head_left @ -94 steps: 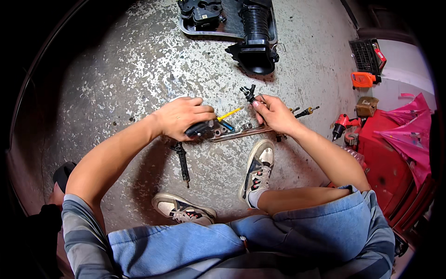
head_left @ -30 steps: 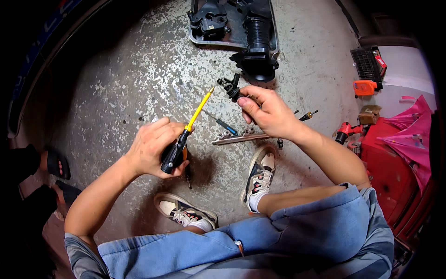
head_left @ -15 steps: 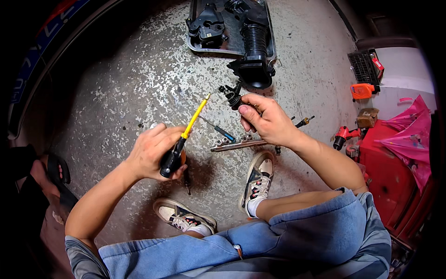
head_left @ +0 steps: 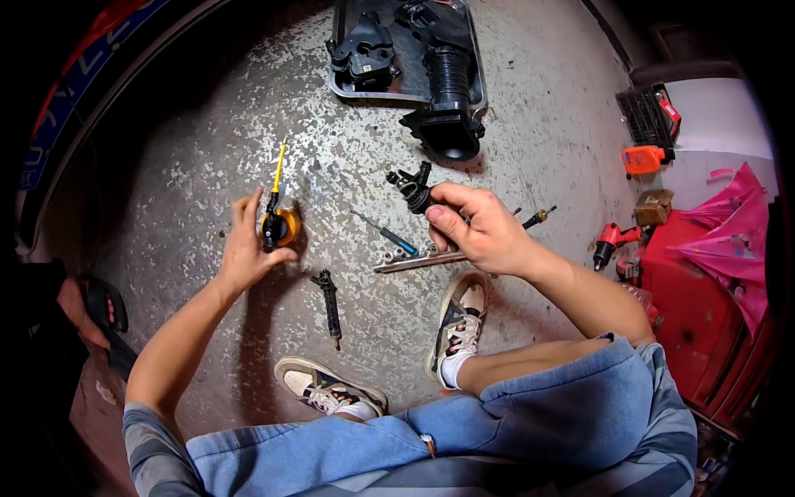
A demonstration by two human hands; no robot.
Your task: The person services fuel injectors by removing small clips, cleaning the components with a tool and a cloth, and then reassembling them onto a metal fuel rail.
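My right hand (head_left: 476, 222) pinches a black fuel injector (head_left: 408, 189) between thumb and fingers, above the floor. On the left, my left hand (head_left: 247, 240) has its fingers and thumb apart around an orange spray can (head_left: 290, 225), which appears to stand upright on the floor. The can has a black nozzle head and a long yellow straw (head_left: 280, 166) pointing away from me. Between my hands and nearer to me lies another injector (head_left: 330, 308). A screwdriver (head_left: 397, 241) with a blue-and-black handle rests beside a metal rail (head_left: 418, 262), partly hidden by my right hand.
A metal tray (head_left: 373, 99) with black plastic parts stands at the far side, a ribbed air hose (head_left: 448, 79) reaching over its edge. At right are a red cabinet (head_left: 700, 306), a red power tool (head_left: 613, 242), a pink umbrella (head_left: 729, 224) and an orange bottle (head_left: 644, 160). Another person's foot (head_left: 83, 315) is at left.
My left hand has moved left and away with the spray can, and its fingers have opened around it. The straw now points away from the injector. My right hand has barely moved.
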